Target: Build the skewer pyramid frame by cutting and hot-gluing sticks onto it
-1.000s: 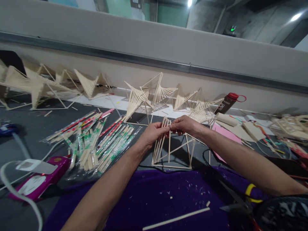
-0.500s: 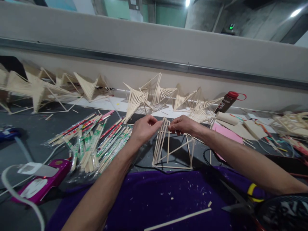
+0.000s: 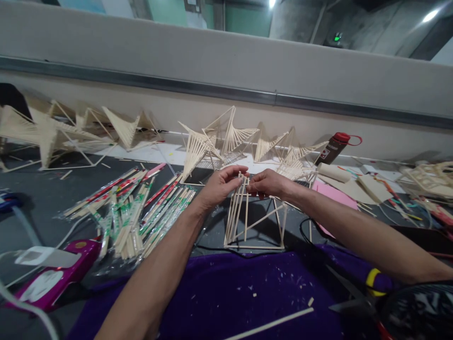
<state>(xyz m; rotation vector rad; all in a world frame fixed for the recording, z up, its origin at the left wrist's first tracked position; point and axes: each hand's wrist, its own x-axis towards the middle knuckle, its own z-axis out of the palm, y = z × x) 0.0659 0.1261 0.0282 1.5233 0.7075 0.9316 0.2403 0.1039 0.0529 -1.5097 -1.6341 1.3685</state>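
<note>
In front of me stands a small frame of thin wooden sticks (image 3: 260, 246), with several slanting sticks side by side on its left. At its top, my left hand (image 3: 222, 186) curls thumb and forefinger around the upper stick ends. My right hand (image 3: 271, 183) is closed just right of it, its fingertips pinching the upper end of a near-upright wooden stick (image 3: 247, 215). That stick's lower end reaches down inside the frame. The exact contact at the fingertips is partly hidden.
Bagged chopsticks (image 3: 130, 212) lie left, beside a magenta device (image 3: 60, 278). Finished stick models (image 3: 201, 146) line the wall. A bottle (image 3: 332, 148) and pink paper (image 3: 334, 200) sit right. Scissors (image 3: 350, 297) and a loose stick (image 3: 272, 323) rest on purple cloth (image 3: 198, 293).
My left forefinger has lifted and stretched over the stick tops, with the thumb beneath. My right hand stays at nearly the same place. The view has shifted slightly.
</note>
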